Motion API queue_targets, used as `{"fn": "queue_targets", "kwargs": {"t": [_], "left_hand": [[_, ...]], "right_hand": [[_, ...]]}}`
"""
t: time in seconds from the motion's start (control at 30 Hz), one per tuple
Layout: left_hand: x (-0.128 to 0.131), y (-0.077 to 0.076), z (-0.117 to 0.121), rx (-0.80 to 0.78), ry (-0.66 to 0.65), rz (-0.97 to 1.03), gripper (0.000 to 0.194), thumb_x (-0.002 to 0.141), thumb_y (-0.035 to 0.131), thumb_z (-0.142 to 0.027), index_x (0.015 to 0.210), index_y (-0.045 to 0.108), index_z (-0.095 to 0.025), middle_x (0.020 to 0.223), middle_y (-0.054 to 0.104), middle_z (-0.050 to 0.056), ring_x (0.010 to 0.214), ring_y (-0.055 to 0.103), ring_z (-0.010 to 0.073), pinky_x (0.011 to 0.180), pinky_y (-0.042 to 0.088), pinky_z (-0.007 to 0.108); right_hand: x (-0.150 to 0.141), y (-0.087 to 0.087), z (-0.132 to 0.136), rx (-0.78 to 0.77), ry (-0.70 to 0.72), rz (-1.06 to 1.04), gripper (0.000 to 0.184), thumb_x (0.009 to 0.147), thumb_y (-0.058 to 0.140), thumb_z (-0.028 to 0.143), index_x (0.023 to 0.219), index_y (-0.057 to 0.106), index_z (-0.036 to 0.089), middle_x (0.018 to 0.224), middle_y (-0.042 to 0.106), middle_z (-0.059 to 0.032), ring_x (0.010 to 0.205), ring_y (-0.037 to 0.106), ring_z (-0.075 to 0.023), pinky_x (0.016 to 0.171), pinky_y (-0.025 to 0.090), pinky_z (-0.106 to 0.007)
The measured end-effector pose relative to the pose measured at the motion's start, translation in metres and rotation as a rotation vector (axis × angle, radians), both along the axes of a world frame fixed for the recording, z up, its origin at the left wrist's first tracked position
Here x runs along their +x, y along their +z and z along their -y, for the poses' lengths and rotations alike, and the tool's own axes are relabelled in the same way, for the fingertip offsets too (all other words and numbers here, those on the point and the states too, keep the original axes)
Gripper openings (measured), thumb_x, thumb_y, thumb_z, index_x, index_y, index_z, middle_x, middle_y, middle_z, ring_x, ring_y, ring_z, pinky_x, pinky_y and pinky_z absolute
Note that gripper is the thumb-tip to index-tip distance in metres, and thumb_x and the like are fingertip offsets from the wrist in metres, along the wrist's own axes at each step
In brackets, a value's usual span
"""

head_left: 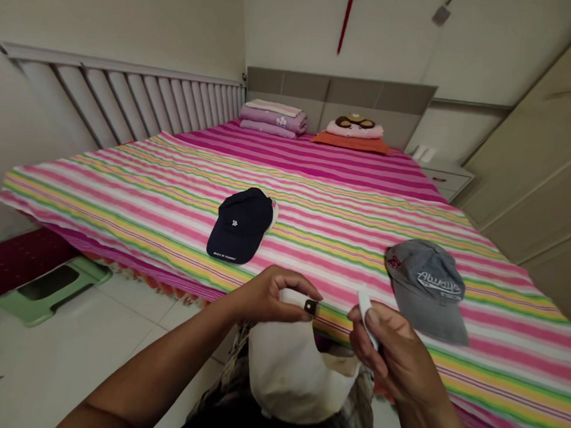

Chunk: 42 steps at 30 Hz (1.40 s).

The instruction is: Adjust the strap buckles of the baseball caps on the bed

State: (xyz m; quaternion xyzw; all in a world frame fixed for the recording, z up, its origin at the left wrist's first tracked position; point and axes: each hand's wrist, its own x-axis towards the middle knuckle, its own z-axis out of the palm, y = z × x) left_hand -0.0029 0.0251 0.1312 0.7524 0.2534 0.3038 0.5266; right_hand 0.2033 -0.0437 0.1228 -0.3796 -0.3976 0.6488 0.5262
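The white cap (288, 374) sits at six o'clock in my view, over my lap and close to the edge of the striped bedsheet (333, 233). It is a plain, off-white, rounded cap with soft folds and a curved opening on its upper side; I cannot make out its brim. My left hand (272, 298), at eleven o'clock on the cap, pinches a white strap end bearing a small dark buckle (311, 307) with a pale round dot. My right hand (389, 335), at two o'clock, pinches a narrow, flat white strap (364, 305) between thumb and fingers. The two ends are apart. From the white cap, a navy cap (242, 221) lies towards eleven o'clock and a grey cap (425, 282) towards two.
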Motion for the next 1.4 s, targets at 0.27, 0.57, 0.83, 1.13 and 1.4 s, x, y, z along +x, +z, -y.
{"fn": "queue_targets", "kwargs": {"t": [0.27, 0.57, 0.83, 1.13, 1.4], "left_hand": [[0.0, -0.002, 0.003, 0.475, 0.042, -0.075, 0.029, 0.068, 0.066, -0.034, 0.09, 0.065, -0.014, 0.079, 0.066, 0.008, 0.072, 0.06, 0.0149, 0.065, 0.044, 0.022], [0.005, 0.003, 0.011, 0.52, 0.024, -0.056, 0.027, 0.073, 0.061, -0.032, 0.095, 0.065, -0.017, 0.08, 0.067, 0.008, 0.072, 0.06, 0.0143, 0.066, 0.044, 0.022], [0.007, -0.007, 0.014, 0.621, 0.089, -0.042, 0.03, 0.069, 0.065, -0.036, 0.093, 0.066, -0.017, 0.079, 0.061, 0.008, 0.073, 0.056, 0.0143, 0.063, 0.042, 0.022], [0.005, -0.009, 0.018, 0.658, 0.15, -0.016, 0.028, 0.068, 0.066, -0.035, 0.089, 0.066, -0.017, 0.073, 0.063, 0.007, 0.068, 0.058, 0.0138, 0.062, 0.043, 0.022], [0.002, -0.004, 0.02, 0.774, 0.206, -0.051, 0.029, 0.066, 0.067, -0.038, 0.086, 0.067, -0.017, 0.074, 0.068, 0.008, 0.067, 0.061, 0.0154, 0.064, 0.045, 0.023]], "right_hand": [[-0.013, 0.001, 0.002, -0.072, 0.025, -0.06, 0.023, 0.075, 0.062, 0.036, 0.067, 0.053, 0.017, 0.031, 0.038, 0.0104, 0.026, 0.016, -0.0007, 0.033, 0.014, -0.016], [-0.027, -0.002, -0.003, -0.18, 0.059, -0.054, 0.025, 0.071, 0.063, 0.04, 0.075, 0.054, 0.016, 0.041, 0.051, 0.0038, 0.032, 0.031, -0.004, 0.034, 0.018, -0.015], [-0.031, -0.004, -0.001, -0.111, 0.056, -0.061, 0.026, 0.07, 0.066, 0.039, 0.066, 0.054, 0.016, 0.039, 0.048, 0.0053, 0.034, 0.031, -0.0039, 0.037, 0.021, -0.017], [-0.033, 0.0, 0.001, -0.09, 0.003, -0.045, 0.026, 0.07, 0.065, 0.038, 0.063, 0.053, 0.016, 0.037, 0.044, 0.0069, 0.035, 0.029, -0.0041, 0.04, 0.023, -0.018], [-0.035, 0.002, 0.007, -0.047, 0.038, -0.007, 0.03, 0.074, 0.061, 0.04, 0.061, 0.046, 0.018, 0.035, 0.035, 0.0105, 0.034, 0.017, -0.0029, 0.039, 0.014, -0.02]]}}
